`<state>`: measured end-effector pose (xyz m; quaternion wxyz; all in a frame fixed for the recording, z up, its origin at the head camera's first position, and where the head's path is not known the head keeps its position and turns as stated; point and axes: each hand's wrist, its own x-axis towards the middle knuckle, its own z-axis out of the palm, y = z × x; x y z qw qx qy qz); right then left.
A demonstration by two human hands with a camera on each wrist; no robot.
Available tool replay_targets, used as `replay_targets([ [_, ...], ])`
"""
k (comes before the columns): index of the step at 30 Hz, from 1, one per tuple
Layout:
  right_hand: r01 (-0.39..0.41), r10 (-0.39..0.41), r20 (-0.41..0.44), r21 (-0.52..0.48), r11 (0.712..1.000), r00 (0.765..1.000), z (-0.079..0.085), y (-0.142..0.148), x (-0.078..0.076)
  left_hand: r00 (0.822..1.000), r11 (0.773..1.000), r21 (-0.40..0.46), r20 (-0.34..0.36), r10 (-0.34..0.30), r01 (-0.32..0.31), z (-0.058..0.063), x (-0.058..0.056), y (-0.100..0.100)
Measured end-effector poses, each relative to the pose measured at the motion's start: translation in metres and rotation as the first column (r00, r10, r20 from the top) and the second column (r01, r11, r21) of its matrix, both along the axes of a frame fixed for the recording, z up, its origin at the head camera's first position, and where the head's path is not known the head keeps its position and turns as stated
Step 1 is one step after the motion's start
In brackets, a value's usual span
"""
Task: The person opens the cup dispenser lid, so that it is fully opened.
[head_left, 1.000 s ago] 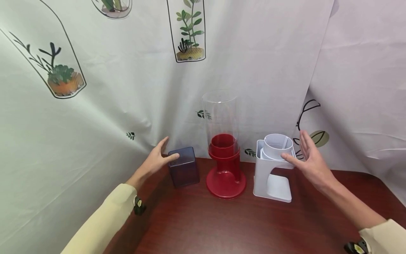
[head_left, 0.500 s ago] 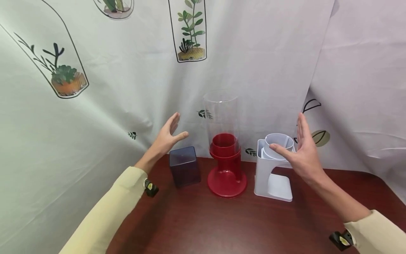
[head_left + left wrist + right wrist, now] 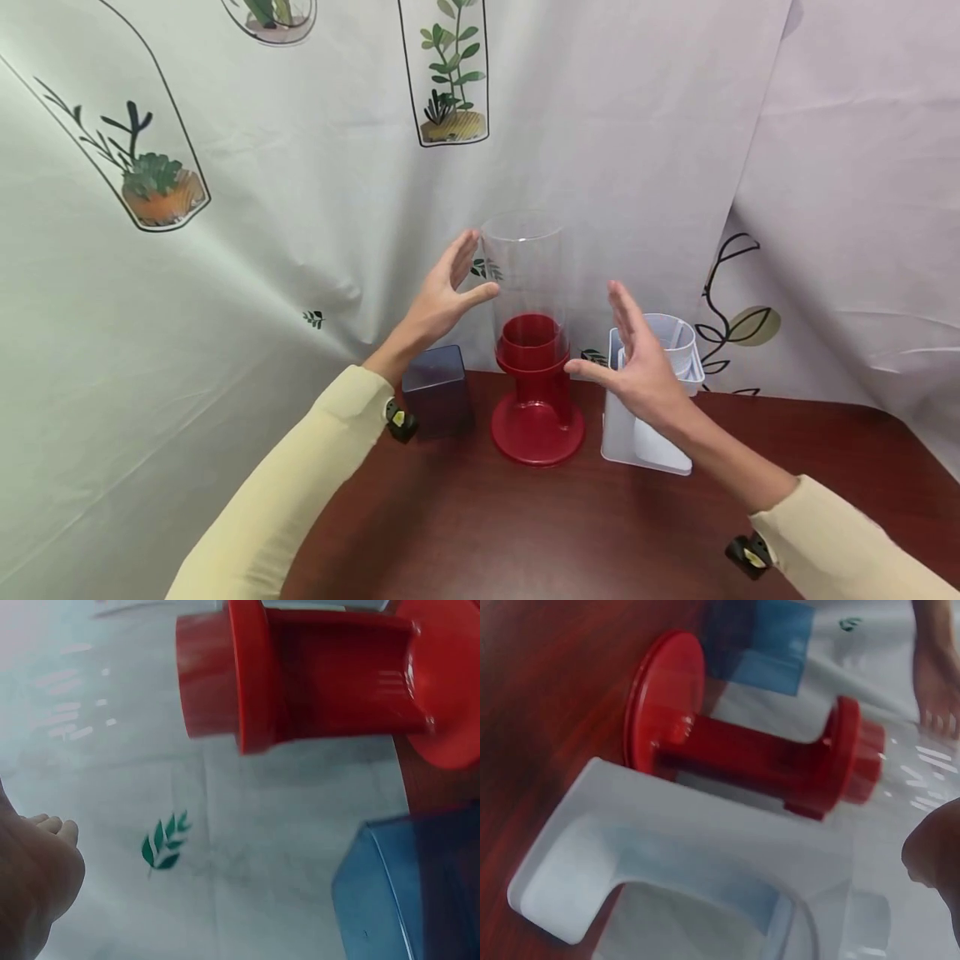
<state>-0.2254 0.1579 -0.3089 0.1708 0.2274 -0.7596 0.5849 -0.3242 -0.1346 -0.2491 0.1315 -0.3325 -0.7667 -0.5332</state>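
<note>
A tall clear plastic cylinder [image 3: 531,271] stands upright on a red stand [image 3: 537,437] with a round base, at the middle of the table. My left hand [image 3: 441,300] is beside the cylinder's left side, fingers straight and thumb spread. Its thumb overlaps the cylinder in the head view, and I cannot tell whether it touches. To the right of the cylinder, my right hand [image 3: 643,367] hovers with straight fingers and spread thumb, holding nothing. Behind it stands a white stand [image 3: 618,433] with a white cup-like ring [image 3: 678,329] on top, partly hidden by the hand.
Left of the red stand is a dark blue see-through box [image 3: 438,404], partly behind my left forearm. All stand on a reddish-brown table [image 3: 517,533]. Close behind hangs a pale cloth [image 3: 337,167] with plant prints.
Both hands have moved inward toward the clear cylinder. The left rose from beside the blue box and went right; the right moved left across the white stand. The objects have stayed put.
</note>
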Motion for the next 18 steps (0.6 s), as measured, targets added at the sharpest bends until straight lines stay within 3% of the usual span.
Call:
replay_targets([
  [5,-0.009,0.004,0.080,0.064,0.998,0.997,-0.011,-0.016,-0.008,1.000,1.000,-0.012,0.020,0.021,-0.020,0.005,0.004,0.014],
  [10,-0.016,0.007,0.155,0.060,0.998,0.988,-0.018,-0.029,-0.018,0.999,0.999,-0.009,0.007,0.044,-0.044,0.006,0.006,0.023],
  [18,0.061,-0.077,0.199,0.087,0.994,0.977,-0.027,-0.036,-0.034,0.997,0.996,0.020,0.015,0.082,-0.082,0.006,0.010,0.036],
])
